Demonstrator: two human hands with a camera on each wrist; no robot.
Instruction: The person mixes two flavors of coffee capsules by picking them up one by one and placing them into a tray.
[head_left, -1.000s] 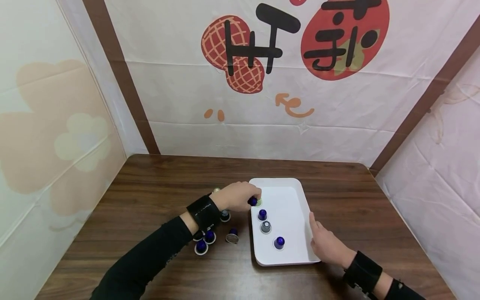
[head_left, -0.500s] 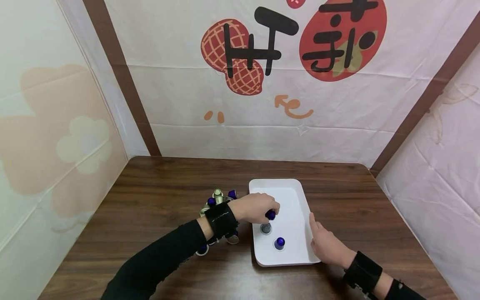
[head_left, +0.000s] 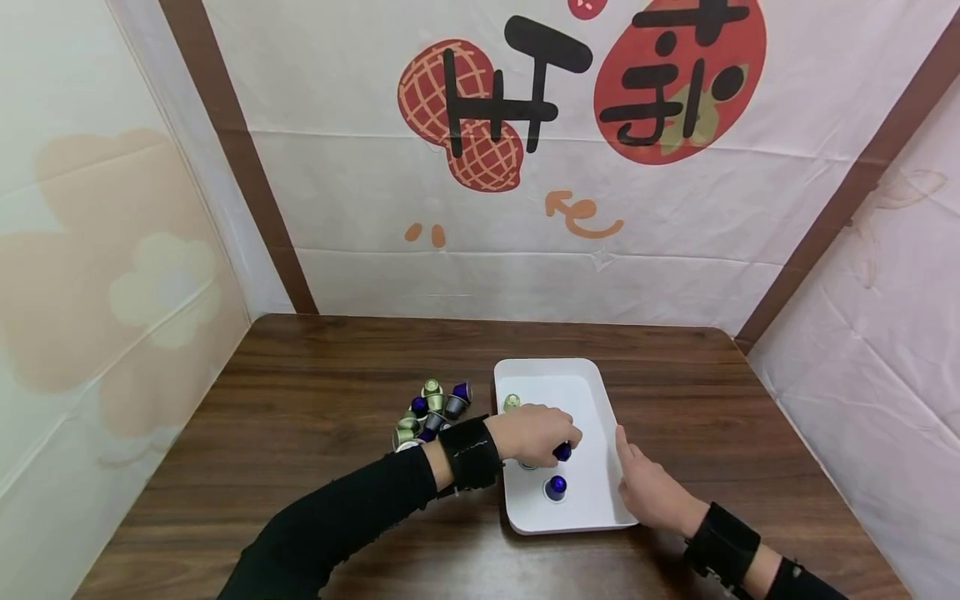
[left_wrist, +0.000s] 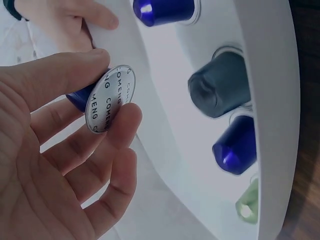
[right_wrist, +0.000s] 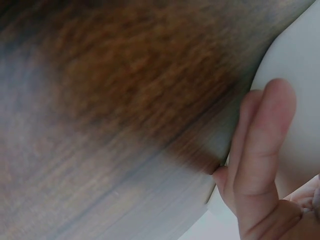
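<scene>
Left hand [head_left: 534, 435]: half a second on, my hand has moved rightward and a little nearer to me over the tray; thumb and fingertips pinch a capsule.
Held capsule [head_left: 562, 452]: gripped above the tray and tilted, its blue body partly hidden by my fingers; in the left wrist view the round foil lid [left_wrist: 110, 100] faces out, flat, silvery and printed with rows of dark letters.
Right hand [head_left: 652, 487]: same place as before, fingers straight and laid along the tray's outer wall, on its right side.
White tray [head_left: 596, 492]: unmoved on the tabletop; smooth, with a raised rim and rounded corners.
Green capsule [head_left: 512, 402]: uncovered now that my left hand has shifted; pale green, in the tray's far left corner.
Grey capsule [left_wrist: 220, 85]: dull, tapered, with a dimpled end, standing in the tray.
Near blue capsule [head_left: 556, 487]: glossy and tapered, on a pale round rim, nearest me in the tray.
Other blue capsule [left_wrist: 236, 145]: shiny, between the grey and green ones.
Capsule pile [head_left: 433, 421]: green, blue and silvery, left of the tray; my black sleeve [head_left: 360, 500] now covers its near part.
Tabletop [head_left: 337, 358]: dark brown, streaked wood grain.
</scene>
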